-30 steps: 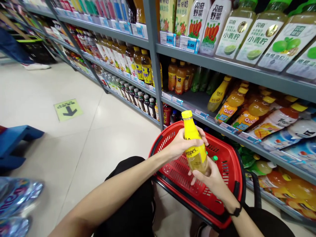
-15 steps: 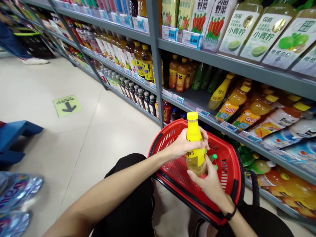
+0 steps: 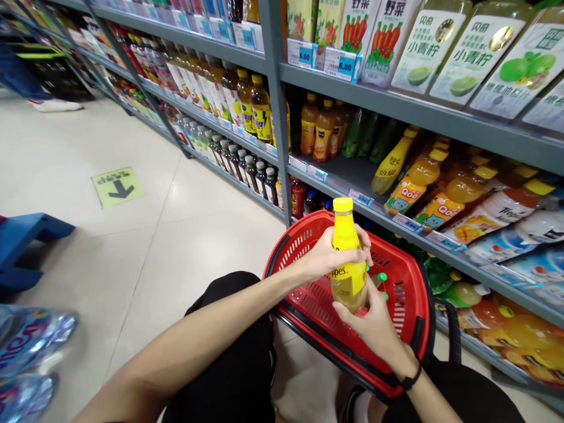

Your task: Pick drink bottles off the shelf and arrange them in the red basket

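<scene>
A yellow-capped drink bottle with a yellow label is held nearly upright over the red shopping basket. My left hand wraps round its middle, with the thumb across the label. Lower down, my right hand grips the bottle near its base. Both hands are closed on it. Behind my right hand, green-capped bottles show in part inside the basket; their bodies are mostly hidden.
Drink shelves run along the right, holding Qoo bottles and a slanted yellow bottle. At left are a blue step stool, plastic-wrapped packs and a floor arrow sign. Another person's leg shows far left.
The view has shifted very slightly. Both hands keep the same hold on the yellow bottle above the basket.
</scene>
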The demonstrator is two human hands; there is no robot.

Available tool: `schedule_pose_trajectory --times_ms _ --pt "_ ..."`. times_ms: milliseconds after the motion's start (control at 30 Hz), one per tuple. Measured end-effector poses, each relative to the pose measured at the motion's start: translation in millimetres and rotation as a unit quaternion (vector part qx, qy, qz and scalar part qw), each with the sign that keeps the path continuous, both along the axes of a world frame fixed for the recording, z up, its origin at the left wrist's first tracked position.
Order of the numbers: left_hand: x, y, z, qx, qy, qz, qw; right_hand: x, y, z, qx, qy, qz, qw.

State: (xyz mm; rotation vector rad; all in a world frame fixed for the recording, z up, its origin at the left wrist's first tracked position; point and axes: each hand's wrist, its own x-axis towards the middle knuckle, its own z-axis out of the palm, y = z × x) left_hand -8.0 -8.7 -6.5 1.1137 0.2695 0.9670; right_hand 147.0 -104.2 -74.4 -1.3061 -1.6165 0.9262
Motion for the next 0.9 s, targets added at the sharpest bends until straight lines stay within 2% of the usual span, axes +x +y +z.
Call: schedule_pose_trajectory --times_ms 300,700,800,900 --pt "1.0 0.4 0.0 0.0 -0.003 -0.003 1.0 0.0 -0.1 0.2 -0.006 0.027 0.007 1.0" --pt "2.7 0.4 0.4 -0.046 0.001 0.02 0.999 -1.3 -1.0 -1.4 -0.031 0.081 0.006 0.996" --pt "3.3 1.9 -0.2 -0.061 -0.012 0.018 0.998 -3.2 -2.5 2.2 -0.045 0.119 0.005 0.992" --pt "3.7 5.8 -0.1 -0.086 -0.058 0.008 0.995 -4.5 -2.6 4.8 -0.094 0.205 0.029 0.974"
